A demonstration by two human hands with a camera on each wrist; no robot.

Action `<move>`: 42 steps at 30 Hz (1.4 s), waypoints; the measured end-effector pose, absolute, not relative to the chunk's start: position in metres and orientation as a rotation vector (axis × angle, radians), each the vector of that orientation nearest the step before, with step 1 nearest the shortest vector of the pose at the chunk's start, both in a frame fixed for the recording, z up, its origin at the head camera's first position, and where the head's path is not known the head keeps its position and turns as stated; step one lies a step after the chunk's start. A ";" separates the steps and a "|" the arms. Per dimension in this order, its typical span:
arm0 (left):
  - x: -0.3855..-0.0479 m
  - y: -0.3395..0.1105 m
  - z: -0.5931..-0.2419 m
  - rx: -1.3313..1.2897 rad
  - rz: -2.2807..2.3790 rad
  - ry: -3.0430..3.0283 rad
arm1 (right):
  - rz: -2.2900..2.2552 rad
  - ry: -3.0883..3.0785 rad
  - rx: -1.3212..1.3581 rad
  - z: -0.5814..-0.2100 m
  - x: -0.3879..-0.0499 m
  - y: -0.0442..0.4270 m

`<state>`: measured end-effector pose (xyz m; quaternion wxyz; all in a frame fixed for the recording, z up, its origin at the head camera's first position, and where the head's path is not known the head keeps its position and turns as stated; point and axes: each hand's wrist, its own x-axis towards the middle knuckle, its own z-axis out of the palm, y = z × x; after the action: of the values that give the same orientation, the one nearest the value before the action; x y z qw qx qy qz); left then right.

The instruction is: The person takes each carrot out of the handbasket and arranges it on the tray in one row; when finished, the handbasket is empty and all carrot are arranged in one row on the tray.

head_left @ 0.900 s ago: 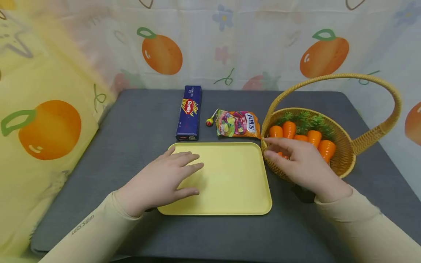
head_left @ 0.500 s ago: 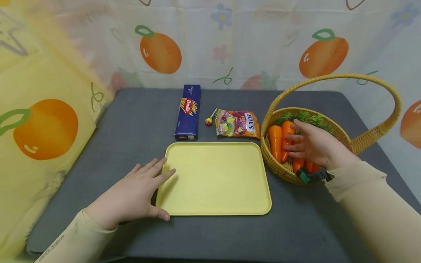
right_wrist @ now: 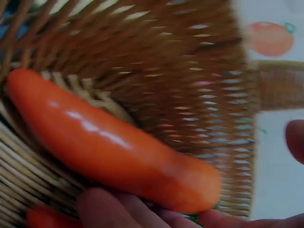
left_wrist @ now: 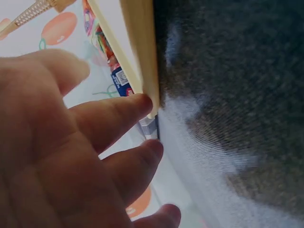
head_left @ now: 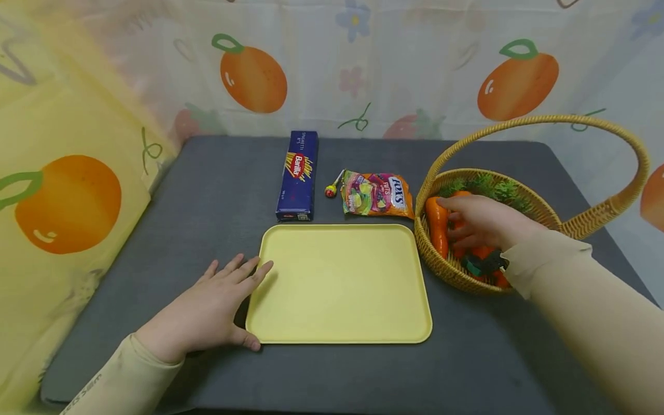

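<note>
My left hand lies at the left edge of a pale yellow tray, fingers spread. Its fingertips overlap the tray rim in the left wrist view; whether they press on it I cannot tell. My right hand reaches into a wicker basket of orange carrots. The leftmost carrot lies along the basket's left wall. In the right wrist view, fingers run along one side of this carrot, while the thumb stays apart from it. My hand and wrist hide part of the other carrots.
Behind the tray lie a blue Barilla spaghetti box, a lollipop and a Fox's candy bag. A tall handle arches over the basket. Printed curtains border the dark grey table.
From beside the basket's left rim, my right hand has moved right, then down among the carrots to the leftmost one. My left hand has drawn back left from above the tray to its edge.
</note>
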<state>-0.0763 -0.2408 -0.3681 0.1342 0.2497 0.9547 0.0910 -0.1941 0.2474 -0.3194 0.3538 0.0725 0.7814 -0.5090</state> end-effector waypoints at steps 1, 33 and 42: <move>-0.076 -0.241 -0.369 0.722 0.269 2.773 | -1.291 2.029 0.184 -0.321 -0.195 0.245; -0.071 -0.247 -0.378 0.735 0.338 2.792 | -1.728 1.958 0.186 -0.317 -0.180 0.274; -0.072 -0.246 -0.378 0.752 0.338 2.798 | -2.059 1.788 0.000 -0.305 -0.137 0.271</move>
<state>-0.0719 -0.2457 -0.3776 0.1121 0.2561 0.9532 0.1153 -0.1373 0.2707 -0.3053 0.2058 0.0000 0.6417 -0.7388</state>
